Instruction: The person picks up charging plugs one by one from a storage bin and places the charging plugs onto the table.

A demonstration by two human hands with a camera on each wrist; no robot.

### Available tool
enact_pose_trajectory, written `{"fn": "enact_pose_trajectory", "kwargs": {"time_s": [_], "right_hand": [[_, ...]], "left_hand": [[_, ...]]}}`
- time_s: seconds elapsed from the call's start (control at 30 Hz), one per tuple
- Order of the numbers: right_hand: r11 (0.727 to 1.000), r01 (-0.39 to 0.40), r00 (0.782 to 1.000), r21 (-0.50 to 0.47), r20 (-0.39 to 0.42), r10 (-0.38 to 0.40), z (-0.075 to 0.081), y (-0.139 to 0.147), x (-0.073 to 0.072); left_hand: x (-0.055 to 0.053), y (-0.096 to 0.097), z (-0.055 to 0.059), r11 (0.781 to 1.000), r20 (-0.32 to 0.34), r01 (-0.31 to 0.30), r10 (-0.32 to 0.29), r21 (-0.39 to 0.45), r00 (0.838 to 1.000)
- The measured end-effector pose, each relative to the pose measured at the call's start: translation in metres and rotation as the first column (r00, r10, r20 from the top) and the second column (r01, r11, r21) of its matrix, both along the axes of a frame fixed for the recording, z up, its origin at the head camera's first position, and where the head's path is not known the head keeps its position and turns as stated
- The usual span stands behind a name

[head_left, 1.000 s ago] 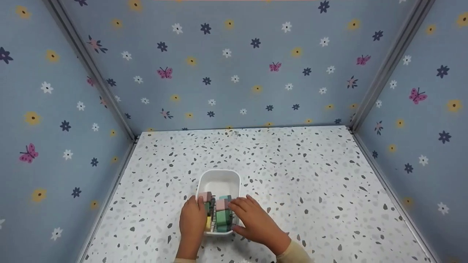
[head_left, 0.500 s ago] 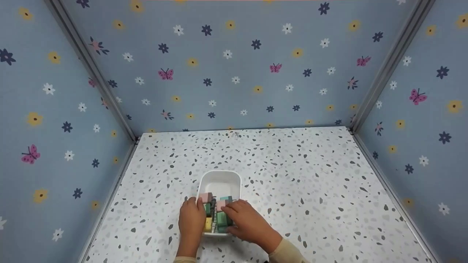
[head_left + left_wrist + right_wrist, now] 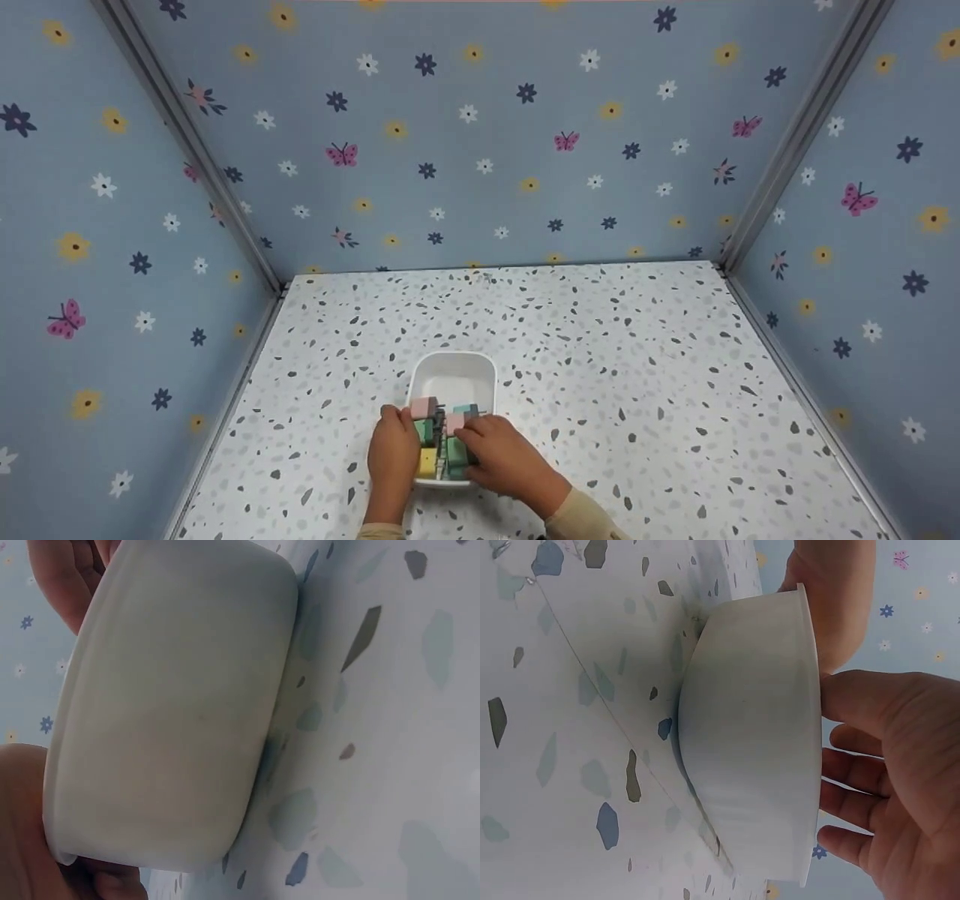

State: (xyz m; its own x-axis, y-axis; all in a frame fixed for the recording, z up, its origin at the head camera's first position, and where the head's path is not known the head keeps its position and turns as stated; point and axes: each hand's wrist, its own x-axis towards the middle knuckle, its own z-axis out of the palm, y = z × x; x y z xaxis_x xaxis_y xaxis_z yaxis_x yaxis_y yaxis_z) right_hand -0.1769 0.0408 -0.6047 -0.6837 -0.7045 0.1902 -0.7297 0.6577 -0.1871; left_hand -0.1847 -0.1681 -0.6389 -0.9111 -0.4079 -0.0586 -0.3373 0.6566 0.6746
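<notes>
Left arm: comes in from the bottom edge and runs pretty much straight ahead, beige sleeve (image 3: 381, 532) just peeking in.
Left hand (image 3: 394, 456): parked over the left side of the white box (image 3: 454, 388), back of the hand facing up.
Left fingers: hooked over the rim and down the outer wall, thumb on the inner side near a pink block (image 3: 423, 407). So yeah, clamped on the box wall, and the left wrist view shows that wrap decently.
Right arm: slants in from the lower right, the sleeve on that side showing more, wrist near the box's right edge.
Right hand (image 3: 510, 457): reaches in over the right rim, above the blocks on that side.
Right fingers: loosely bent with gaps between them in the right wrist view. Fingertips are down at a second pink block (image 3: 454, 424) and the light green block (image 3: 455, 451), thumb lower down by the green one. Tips are hidden behind the rim there, so I can't tell if they're pinching anything.
Box: flat on the speckled table (image 3: 600, 390), between the hands, blocks bunched at the near end.
Other blocks: yellow one (image 3: 427, 463) by the left hand, with a dark green one (image 3: 424, 431) just beyond it.
</notes>
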Motion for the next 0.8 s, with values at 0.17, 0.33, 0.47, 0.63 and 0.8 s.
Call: {"fn": "enact_pose_trajectory", "kwargs": {"time_s": [0.17,0.33,0.47,0.63,0.8], "right_hand": [[1.000,-0.005,1.000,0.005,0.012,0.005,-0.001,-0.004,-0.001],[1.000,-0.008,0.999,0.006,0.037,0.008,-0.003,-0.006,-0.001],[1.000,-0.009,0.999,0.004,0.045,0.009,-0.003,-0.008,-0.003],[1.000,-0.006,0.998,0.005,0.062,0.006,-0.003,-0.010,-0.006],[1.000,-0.001,0.997,0.006,0.079,0.001,-0.002,-0.012,-0.009]], "left_hand": [[0.001,-0.001,-0.004,1.000,0.017,0.002,-0.002,0.002,1.000],[0.002,-0.001,-0.007,1.000,0.011,0.005,-0.005,-0.016,1.000],[0.002,0.000,-0.007,1.000,0.011,0.001,0.000,-0.028,1.000],[0.000,0.000,-0.006,1.000,0.032,-0.002,0.003,-0.031,0.999],[-0.001,0.000,-0.006,0.999,0.051,0.000,0.002,-0.042,0.999]]}}
